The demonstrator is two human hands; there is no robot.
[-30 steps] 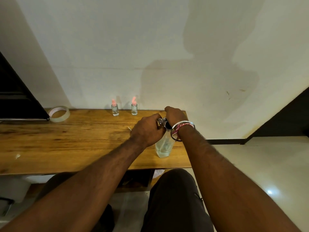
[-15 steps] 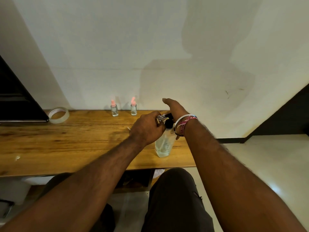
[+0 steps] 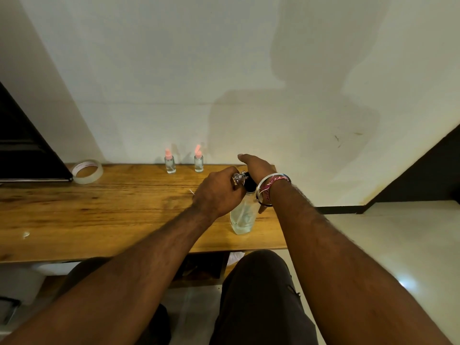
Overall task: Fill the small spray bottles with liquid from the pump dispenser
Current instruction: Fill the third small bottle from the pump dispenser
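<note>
At centre frame we see our left hand (image 3: pixel 219 192) gripping a small clear bottle (image 3: pixel 237 180) against the black pump top of the dispenser (image 3: pixel 242 217) on the wooden table (image 3: pixel 99 210), while our right hand (image 3: pixel 257 165) rests flat-fingered over the pump.

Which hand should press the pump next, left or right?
Right. The right hand already sits over the pump dispenser's black head, fingers straight. The left hand grips a small clear bottle at the nozzle, so it is occupied.
</note>
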